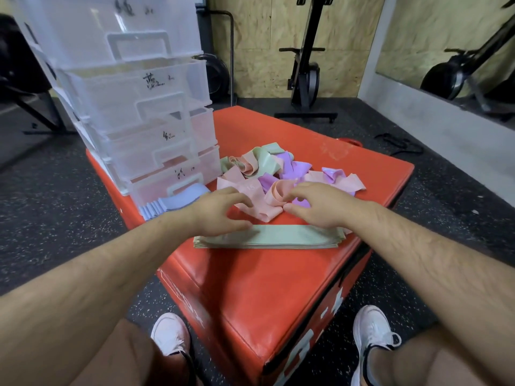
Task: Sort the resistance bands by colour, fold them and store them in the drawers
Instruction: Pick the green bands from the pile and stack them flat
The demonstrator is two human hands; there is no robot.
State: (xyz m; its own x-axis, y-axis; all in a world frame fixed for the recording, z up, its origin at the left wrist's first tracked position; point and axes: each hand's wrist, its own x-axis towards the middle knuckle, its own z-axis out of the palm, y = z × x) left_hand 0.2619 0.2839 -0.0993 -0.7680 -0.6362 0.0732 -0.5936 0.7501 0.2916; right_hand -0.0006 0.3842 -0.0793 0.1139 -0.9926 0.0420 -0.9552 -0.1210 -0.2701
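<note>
While left hand [223,211] and right hand [320,204] hover loosely curled, empty, over the green stack [278,238], square its edges — then take only green from the pile [267,164] beyond.

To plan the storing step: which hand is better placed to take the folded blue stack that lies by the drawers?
Left. The blue stack lies just beside the left hand, on its side of the red box. The right hand is over the mixed pile, farther away.
</note>
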